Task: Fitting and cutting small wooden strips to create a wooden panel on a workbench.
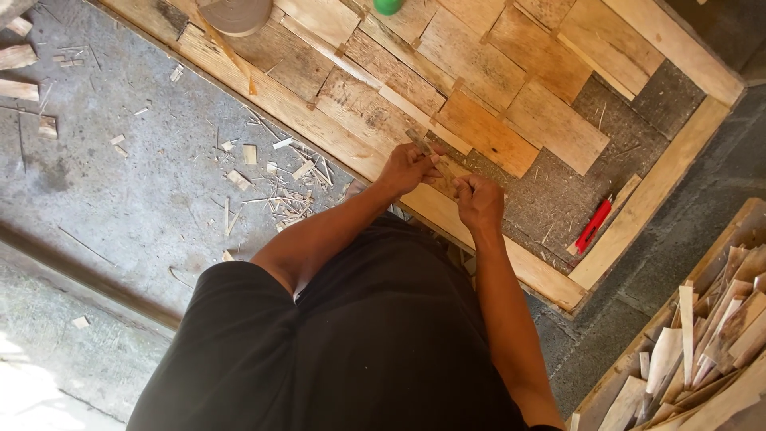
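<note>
Wood chips [279, 187] litter the concrete floor [120, 183] at left. The left hand [408, 168] and right hand [479, 201] meet over the wooden frame [654, 187], both clenched on a thin wood strip [427, 150] pressed among the fitted planks [479, 128]. A red cutter [594, 225] lies on the dark backing; a crate of offcuts [702, 351] stands far right.

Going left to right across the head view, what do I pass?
Loose wood offcuts → wood chips on the concrete → left hand → right hand → red utility knife → crate of wood scraps.
</note>
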